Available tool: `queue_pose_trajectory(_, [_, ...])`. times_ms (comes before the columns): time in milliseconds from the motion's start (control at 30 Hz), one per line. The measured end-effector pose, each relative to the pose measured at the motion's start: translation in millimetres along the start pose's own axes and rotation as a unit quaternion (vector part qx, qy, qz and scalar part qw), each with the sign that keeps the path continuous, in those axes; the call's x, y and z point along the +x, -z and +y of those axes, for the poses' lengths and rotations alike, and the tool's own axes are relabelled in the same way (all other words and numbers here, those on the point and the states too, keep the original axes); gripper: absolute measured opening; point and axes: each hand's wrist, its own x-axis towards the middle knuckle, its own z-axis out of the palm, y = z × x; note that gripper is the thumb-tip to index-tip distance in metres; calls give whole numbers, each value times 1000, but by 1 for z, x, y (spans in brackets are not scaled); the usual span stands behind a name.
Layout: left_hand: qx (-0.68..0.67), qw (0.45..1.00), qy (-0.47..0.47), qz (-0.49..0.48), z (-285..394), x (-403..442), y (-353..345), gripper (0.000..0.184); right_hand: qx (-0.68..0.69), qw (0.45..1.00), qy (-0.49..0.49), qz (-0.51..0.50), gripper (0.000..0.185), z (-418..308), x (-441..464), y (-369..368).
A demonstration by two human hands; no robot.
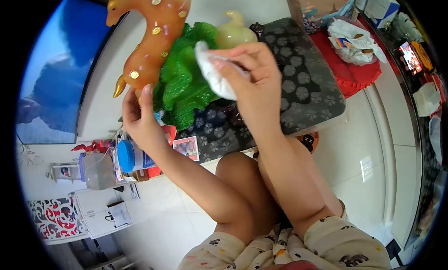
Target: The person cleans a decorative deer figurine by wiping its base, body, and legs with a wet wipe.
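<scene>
A glossy orange deer figurine (154,41) with gold spots and a gold tail tip tilts across the upper left. My left hand (142,116) is closed around its lower end, thumb up against it; the part between the fingers is mostly hidden. In my right hand (254,72) is a crumpled white cloth (217,76), pinched between thumb and fingers. Behind the cloth, close to the deer, stands a green leafy ornament (182,79) with a shiny surface. A pale yellow-green rounded ornament (235,32) shows just beyond my right hand.
The ornaments are at a table with a dark flower-patterned cover (298,83). A television screen (56,65) is on the left, above a blue-lidded jar (126,155). To the right are a red stool (345,74) bearing a plastic bag (357,51) and a counter with a lit phone (410,58).
</scene>
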Motion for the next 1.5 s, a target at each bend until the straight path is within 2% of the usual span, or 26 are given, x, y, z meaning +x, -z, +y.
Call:
queue_pose_trajectory(67, [8, 1000, -7, -8, 7, -3, -2, 42, 37, 998, -6, 56, 22, -8, 2, 4])
queue_pose_trajectory(167, [-30, 1000, -2, 3, -11, -4, -1, 45, -25, 995, 6, 96, 21, -2, 3, 13])
queue_pose_trajectory(233, [0, 1000, -7, 13, 4, 3, 5, 48, -12, 991, -2, 133, 20, 5, 1, 3])
queue_pose_trajectory(467, [-17, 1000, 3, 13, 10, -5, -3, 51, -39, 990, -49, 125, 21, 10, -2, 2])
queue_pose_trajectory(733, [-25, 1000, -2, 7, 4, -2, -1, 49, -14, 997, -40, 70, 19, 18, -4, -8])
queue_pose_trajectory(900, [-13, 1000, -16, -4, -1, 1, 2, 46, 13, 997, -45, 66, 17, 18, -7, -9])
queue_pose_trajectory(1000, [9, 1000, 3, 0, 5, -3, 1, 45, 27, 996, -11, 79, 18, 13, -8, -12])
queue_pose_trajectory(1133, [37, 999, 9, 3, 8, -3, 1, 47, -6, 995, 52, 82, 16, 12, -1, -13])
queue_pose_trajectory(1233, [25, 1000, 11, 0, 6, -2, 2, 47, -12, 998, 18, 62, 16, 21, 3, -11])
queue_pose_trajectory(1500, [26, 1000, 1, 0, 7, -3, 2, 45, -136, 990, 23, 39, 13, 10, 8, -6])
